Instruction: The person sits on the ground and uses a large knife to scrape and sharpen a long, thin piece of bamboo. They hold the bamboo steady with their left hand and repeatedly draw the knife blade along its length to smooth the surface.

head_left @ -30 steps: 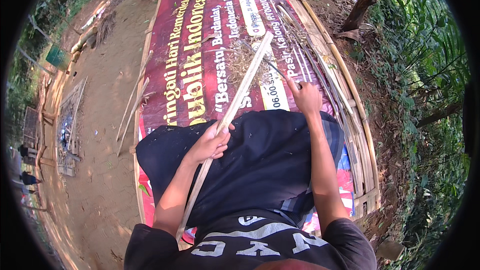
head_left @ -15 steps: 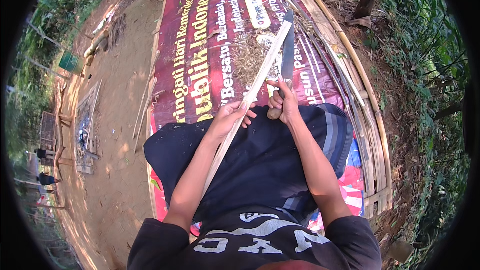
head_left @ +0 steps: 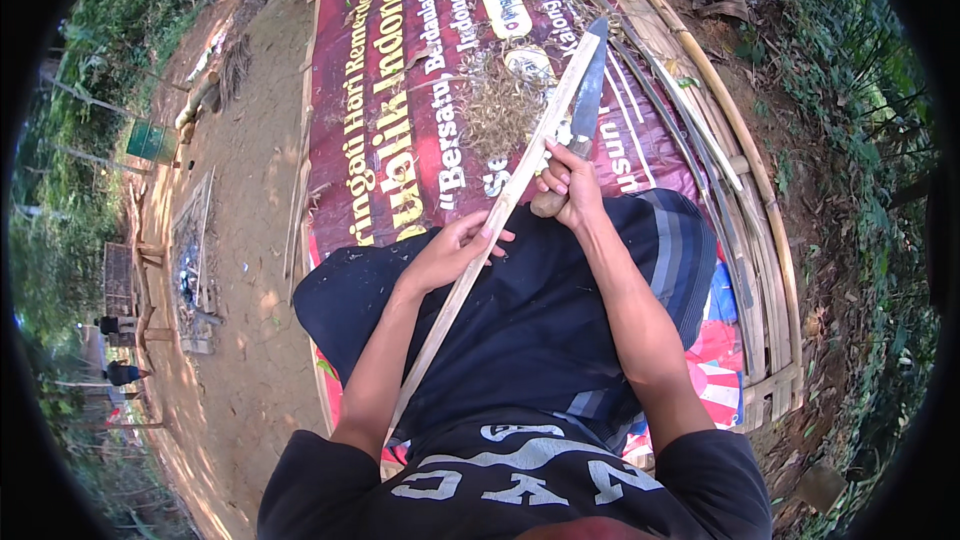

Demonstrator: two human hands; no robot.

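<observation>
A long pale strip of split bamboo or wood (head_left: pixel 520 178) slants from beside my left hip up across my lap to the far right. My left hand (head_left: pixel 458 250) is closed around its middle, thumb above and fingertips showing past the right edge. My right hand (head_left: pixel 575 192) grips the wooden handle (head_left: pixel 548 204) of a large knife, its fingers close against the strip. The broad, dark knife blade (head_left: pixel 590 90) points away from me along the strip's right side, its tip near the strip's far end. Curled shavings (head_left: pixel 500 105) lie in a heap left of the strip.
I sit cross-legged on a bamboo platform (head_left: pixel 745 150) covered by a dark red printed banner (head_left: pixel 380 90). Several thin strips (head_left: pixel 690 140) lie along its right edge. Bare earth (head_left: pixel 250 270) is at left, with a wooden frame (head_left: pixel 192 260) and distant people (head_left: pixel 122 372). Plants (head_left: pixel 870 120) grow at right.
My right hand and the knife have shifted slightly, and the blade tip is a little farther right, still beside the strip. The view has tilted a little. Both hands keep their holds.
</observation>
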